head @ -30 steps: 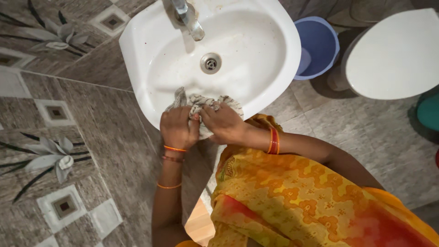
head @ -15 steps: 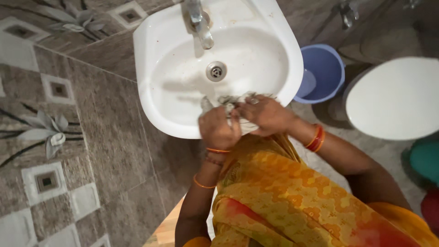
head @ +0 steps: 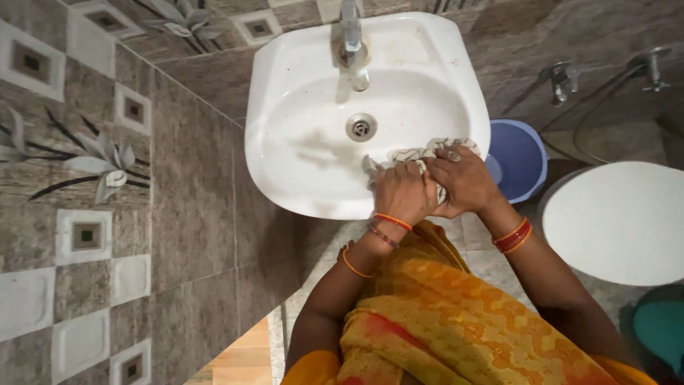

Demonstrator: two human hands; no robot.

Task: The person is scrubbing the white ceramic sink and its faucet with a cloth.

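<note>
Both the left hand [head: 402, 194] and right hand [head: 463, 182] squeeze a striped cloth [head: 417, 153] tight on the white sink [head: 285, 171] edge, wiping it, so I think more rubbing comes next.

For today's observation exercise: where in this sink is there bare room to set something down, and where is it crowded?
Free: the basin floor left of the drain, and the rim right of the tap. Crowded: the front right rim, where the left hand and right hand press a cloth.

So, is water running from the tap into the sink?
No, the tap shows no stream, and the sink around the drain looks dry.
</note>
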